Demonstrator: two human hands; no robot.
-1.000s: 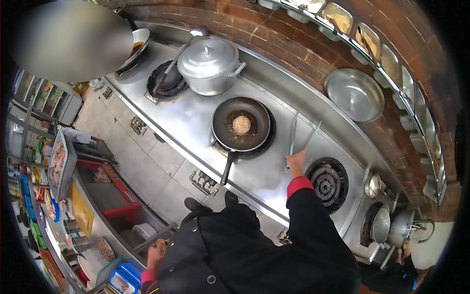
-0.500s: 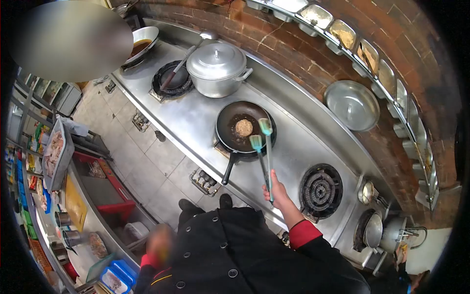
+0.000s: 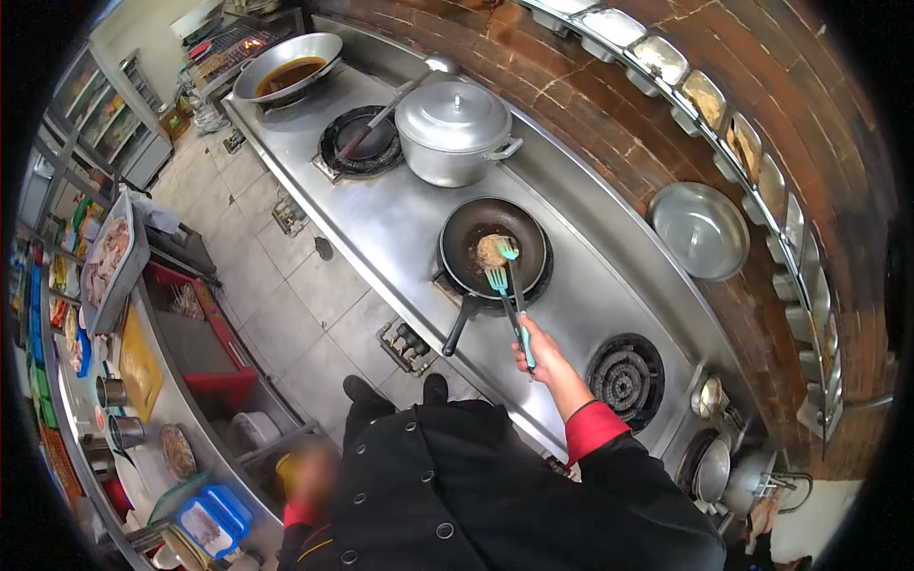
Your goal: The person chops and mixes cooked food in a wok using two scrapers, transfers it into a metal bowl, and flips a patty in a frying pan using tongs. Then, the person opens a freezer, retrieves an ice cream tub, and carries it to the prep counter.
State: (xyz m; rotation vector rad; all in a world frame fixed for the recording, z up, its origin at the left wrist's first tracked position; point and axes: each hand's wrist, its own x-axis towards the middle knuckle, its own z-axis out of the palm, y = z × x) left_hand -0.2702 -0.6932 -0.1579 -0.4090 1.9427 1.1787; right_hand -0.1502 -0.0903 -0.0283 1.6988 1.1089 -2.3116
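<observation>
My right hand (image 3: 538, 350) is closed round a pair of tongs (image 3: 522, 328) with turquoise slotted tips. Those tips reach into a dark frying pan (image 3: 466, 219), at a round browned patty (image 3: 492, 251). One tip overlaps the patty's right side; the other is just below it, and whether they grip it I cannot tell. The pan sits on a burner, its black handle pointing down-left. At the lower left, my left hand (image 3: 316, 476) is smeared, fingers unclear, with something yellow (image 3: 288, 470) beside or in it.
Left of the pan stand a lidded pot (image 3: 455, 143), a ladle (image 3: 395, 109) across a burner, and a wok (image 3: 286, 71) of brown liquid. A bare burner (image 3: 625, 379) is at right. Ingredient trays (image 3: 705, 98) line the brick wall; a counter (image 3: 214, 419) runs behind me.
The tongs have moved down and inward in the pan, so one tip now overlaps the patty. The camera view has shifted, bringing the whole wok into sight.
</observation>
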